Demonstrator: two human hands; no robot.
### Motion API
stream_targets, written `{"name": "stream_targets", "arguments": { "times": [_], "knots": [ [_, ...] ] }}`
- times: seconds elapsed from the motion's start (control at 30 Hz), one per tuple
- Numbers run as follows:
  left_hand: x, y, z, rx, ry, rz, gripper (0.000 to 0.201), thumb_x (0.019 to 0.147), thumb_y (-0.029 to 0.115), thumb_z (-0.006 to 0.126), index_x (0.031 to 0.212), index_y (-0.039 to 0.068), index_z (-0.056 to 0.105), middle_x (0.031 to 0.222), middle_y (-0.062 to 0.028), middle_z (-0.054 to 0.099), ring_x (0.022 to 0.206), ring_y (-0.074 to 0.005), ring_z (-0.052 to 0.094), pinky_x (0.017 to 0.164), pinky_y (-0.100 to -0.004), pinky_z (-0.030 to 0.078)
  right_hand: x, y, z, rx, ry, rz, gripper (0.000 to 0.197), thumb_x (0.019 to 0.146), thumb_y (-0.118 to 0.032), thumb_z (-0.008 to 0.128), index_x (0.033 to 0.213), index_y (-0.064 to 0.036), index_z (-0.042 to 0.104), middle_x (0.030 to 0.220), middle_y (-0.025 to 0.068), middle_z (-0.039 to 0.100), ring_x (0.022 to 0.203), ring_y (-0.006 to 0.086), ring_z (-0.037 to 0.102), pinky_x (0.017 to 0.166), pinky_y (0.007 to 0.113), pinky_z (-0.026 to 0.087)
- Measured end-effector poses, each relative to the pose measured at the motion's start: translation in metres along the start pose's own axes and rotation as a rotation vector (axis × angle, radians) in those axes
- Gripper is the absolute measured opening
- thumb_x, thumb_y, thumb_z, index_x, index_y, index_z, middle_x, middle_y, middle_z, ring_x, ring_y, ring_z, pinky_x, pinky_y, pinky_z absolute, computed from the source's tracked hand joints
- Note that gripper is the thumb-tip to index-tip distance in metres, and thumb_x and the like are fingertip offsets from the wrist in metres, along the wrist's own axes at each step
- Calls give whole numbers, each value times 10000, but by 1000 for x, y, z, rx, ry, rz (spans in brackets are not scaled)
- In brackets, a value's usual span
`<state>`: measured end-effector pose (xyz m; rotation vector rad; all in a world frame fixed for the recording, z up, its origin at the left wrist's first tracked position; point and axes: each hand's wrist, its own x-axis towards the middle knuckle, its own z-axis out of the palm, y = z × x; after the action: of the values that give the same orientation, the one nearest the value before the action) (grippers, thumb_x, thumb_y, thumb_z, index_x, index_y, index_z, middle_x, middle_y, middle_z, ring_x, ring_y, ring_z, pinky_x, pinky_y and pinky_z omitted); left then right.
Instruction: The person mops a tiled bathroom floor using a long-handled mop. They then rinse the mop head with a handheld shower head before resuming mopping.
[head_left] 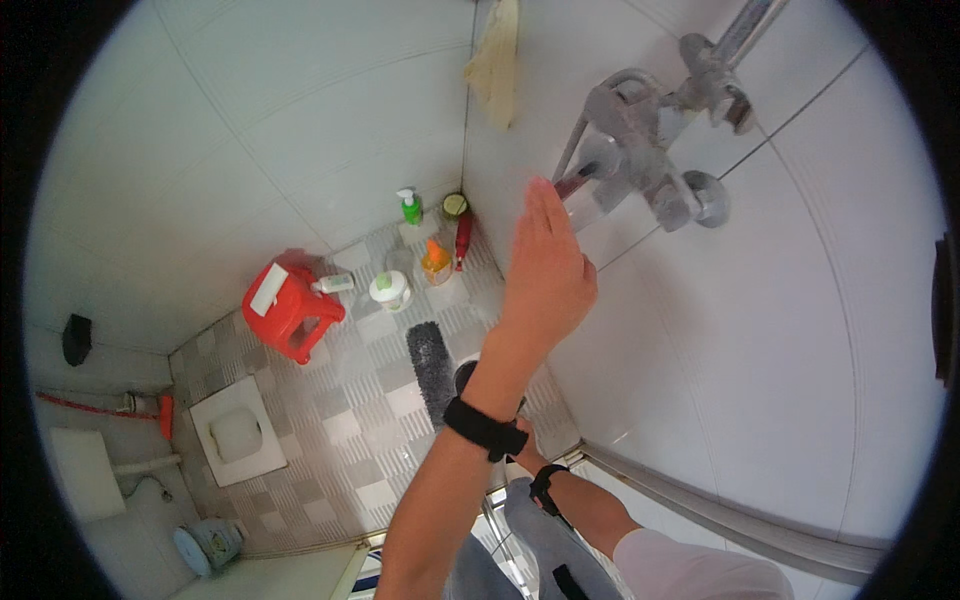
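Note:
My left hand (548, 260) is raised at the wall, its fingers pressed together beside the metal shower mixer tap (640, 150). A slim dark reddish piece (574, 184) shows at the fingertips. I cannot tell whether it is held or part of the tap. Lower down, my right hand (528, 450) is partly hidden behind my left wrist. Its fingers look curled, but what they hold is hidden. A dark grey fluffy mop head (431, 365) lies on the floor beyond it. Next to the mop head, a round black thing (466, 376) is half covered by my left forearm.
A red plastic stool (290, 310) stands by the left wall. A white tub (390, 290), an orange bottle (436, 262) and a green pump bottle (410, 207) stand near the corner. A squat toilet (212, 405) is at left. A yellowish cloth (495, 70) hangs above.

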<state>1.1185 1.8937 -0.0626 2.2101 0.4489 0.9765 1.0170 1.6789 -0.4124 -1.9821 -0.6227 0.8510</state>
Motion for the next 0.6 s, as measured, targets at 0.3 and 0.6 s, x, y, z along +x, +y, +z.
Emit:
{"name": "stream_targets", "arguments": {
  "times": [0.3, 0.6],
  "knots": [
    [-25, 22, -28, -187, -324, -105, 690, 802, -10, 483, 1370, -88, 100, 1390, -314, 216, 1240, -402, 350, 1029, -376, 300, -33, -100, -87, -213, 107, 97, 392, 736, -192, 686, 938, 14, 421, 825, 231, 528, 773, 378, 550, 658, 442, 430],
    [-218, 120, -228, -144, -216, -676, 159, 858, -2, 474, 974, -25, 581, 836, -136, 653, 737, -205, 643, 663, -284, 481, -83, -336, -250, 15, 179, -178, 485, 749, -182, 729, 1001, -22, 346, 784, 72, 488, 748, 165, 477, 666, 343, 427]
  ]
}}
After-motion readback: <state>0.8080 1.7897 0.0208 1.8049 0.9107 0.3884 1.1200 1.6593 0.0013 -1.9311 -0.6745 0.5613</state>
